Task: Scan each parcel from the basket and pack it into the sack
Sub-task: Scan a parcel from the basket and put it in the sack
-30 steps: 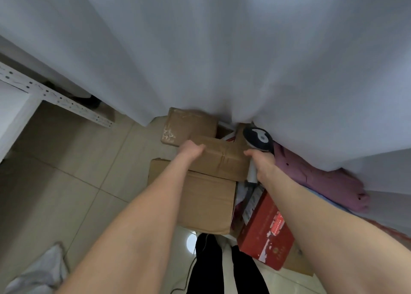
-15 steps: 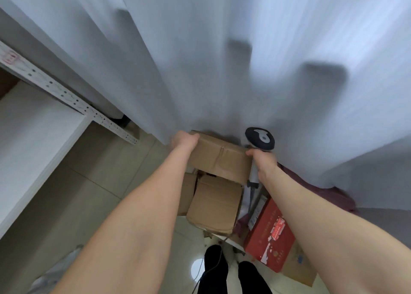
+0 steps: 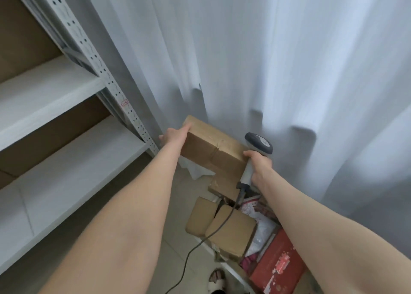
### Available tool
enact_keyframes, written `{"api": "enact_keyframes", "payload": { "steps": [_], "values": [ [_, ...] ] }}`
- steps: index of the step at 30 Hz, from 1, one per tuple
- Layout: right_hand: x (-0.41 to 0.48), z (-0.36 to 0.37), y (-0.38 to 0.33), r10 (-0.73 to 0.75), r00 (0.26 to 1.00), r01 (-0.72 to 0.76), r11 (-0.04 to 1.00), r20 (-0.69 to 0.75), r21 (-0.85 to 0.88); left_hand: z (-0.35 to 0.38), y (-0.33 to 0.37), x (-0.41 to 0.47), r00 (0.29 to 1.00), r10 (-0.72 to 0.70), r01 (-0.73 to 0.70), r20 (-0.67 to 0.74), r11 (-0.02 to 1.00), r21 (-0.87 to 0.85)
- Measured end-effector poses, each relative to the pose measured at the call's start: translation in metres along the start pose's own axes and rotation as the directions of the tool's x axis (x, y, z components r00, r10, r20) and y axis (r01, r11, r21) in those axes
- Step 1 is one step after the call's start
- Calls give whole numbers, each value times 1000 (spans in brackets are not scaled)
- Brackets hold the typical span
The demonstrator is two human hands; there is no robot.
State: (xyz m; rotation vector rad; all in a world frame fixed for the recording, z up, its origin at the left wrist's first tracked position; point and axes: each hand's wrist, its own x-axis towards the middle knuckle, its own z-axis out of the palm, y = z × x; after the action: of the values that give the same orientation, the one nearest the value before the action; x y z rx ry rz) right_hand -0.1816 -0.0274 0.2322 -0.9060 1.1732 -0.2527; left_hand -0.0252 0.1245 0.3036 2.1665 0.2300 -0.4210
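A brown cardboard parcel (image 3: 211, 147) is held in the air between both hands, in front of a white curtain (image 3: 244, 60) and above a pile of other boxes (image 3: 231, 229) on the floor. Its left end is clasped by the left hand (image 3: 174, 136): the thumb is laid along the top edge, while the fingers (image 3: 162, 137) are curled round the far side, where most of them are hidden by the box. The right end of the parcel is touched by the right hand (image 3: 260, 165), whose fingers are wrapped tightly round the handle of a grey scanner (image 3: 259, 141). The scanner head is raised just beside the parcel's right corner, and its cable (image 3: 222, 225) is trailed down across the boxes. A red box (image 3: 278, 269) is seen at the lower right, and a white metal shelf unit (image 3: 55, 89) is seen at the left.
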Motion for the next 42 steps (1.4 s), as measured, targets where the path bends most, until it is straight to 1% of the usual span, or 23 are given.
{"api": "enact_keyframes", "payload": {
  "steps": [2, 4, 6, 8, 9, 11, 13, 16, 18, 19, 21, 23, 25, 27, 29, 31, 32, 34, 35, 37, 40, 42],
  "values": [
    [-14, 7, -8, 1, 999, -2, 1000, 41, 14, -20, 8, -9, 999, 28, -27, 21, 997, -69],
    [-26, 13, -14, -2, 998, 1, 1000, 66, 5, -36, 14, -16, 997, 41, -30, 70, 989, -147],
    [-36, 18, -18, -3, 996, 5, 1000, 88, -19, -49, 19, -22, 994, 40, -22, 105, 986, -163],
    [-44, 25, -23, -21, 995, 27, 997, 100, -65, -58, 24, -25, 994, 26, -10, 111, 990, -143],
    [-48, 29, -25, -52, 993, 62, 993, 102, -101, -61, 27, -25, 995, 10, 4, 103, 991, -134],
    [-57, 40, -28, -145, 981, 167, 969, 126, -182, -68, 32, -26, 996, -16, 25, 84, 994, -109],
    [-69, 52, -31, -207, 957, 252, 940, 203, -232, -74, 39, -26, 996, -17, 20, 89, 999, -32],
    [-90, 73, -32, -232, 907, 321, 921, 352, -221, -81, 51, -31, 988, 27, -39, 155, 997, 72],
    [-101, 87, -31, -249, 880, 336, 928, 405, -160, -83, 58, -35, 979, 57, -83, 194, 989, 124],
    [-105, 92, -30, -250, 879, 319, 941, 405, -111, -85, 59, -36, 974, 65, -97, 216, 985, 143],
    [-109, 97, -26, -196, 900, 216, 976, 388, -7, -89, 57, -34, 963, 94, -125, 252, 986, 111],
    [-110, 98, -24, -110, 920, 91, 994, 376, 67, -96, 52, -30, 945, 138, -133, 297, 990, -36],
    [-109, 97, -23, -69, 930, 24, 991, 360, 128, -103, 44, -25, 921, 148, -83, 360, 978, -189],
    [-109, 98, -24, -50, 933, -14, 985, 356, 174, -108, 34, -22, 888, 165, -65, 429, 969, -238],
    [-112, 100, -26, -35, 921, -52, 976, 388, 213, -113, 27, -20, 853, 206, -101, 479, 967, -236],
    [-114, 102, -27, -26, 900, -101, 958, 435, 267, -117, 22, -17, 842, 238, -146, 484, 965, -220],
    [-115, 103, -27, -23, 894, -121, 949, 447, 291, -119, 22, -14, 849, 237, -168, 472, 969, -184],
    [-117, 106, -29, -29, 893, -137, 933, 450, 332, -122, 20, -11, 854, 199, -204, 481, 978, -43],
    [-120, 108, -29, -36, 897, -134, 927, 440, 349, -123, 19, -11, 841, 172, -214, 513, 977, 22],
    [-123, 113, -31, -38, 919, -117, 924, 391, 364, -123, 18, -13, 820, 140, -220, 555, 972, 79],
    [-124, 117, -34, -39, 945, -88, 927, 326, 365, -125, 16, -15, 816, 160, -239, 555, 968, 72],
    [-123, 120, -35, -32, 952, -75, 941, 305, 331, -127, 14, -15, 797, 182, -244, 575, 969, 31]
  ]
}}
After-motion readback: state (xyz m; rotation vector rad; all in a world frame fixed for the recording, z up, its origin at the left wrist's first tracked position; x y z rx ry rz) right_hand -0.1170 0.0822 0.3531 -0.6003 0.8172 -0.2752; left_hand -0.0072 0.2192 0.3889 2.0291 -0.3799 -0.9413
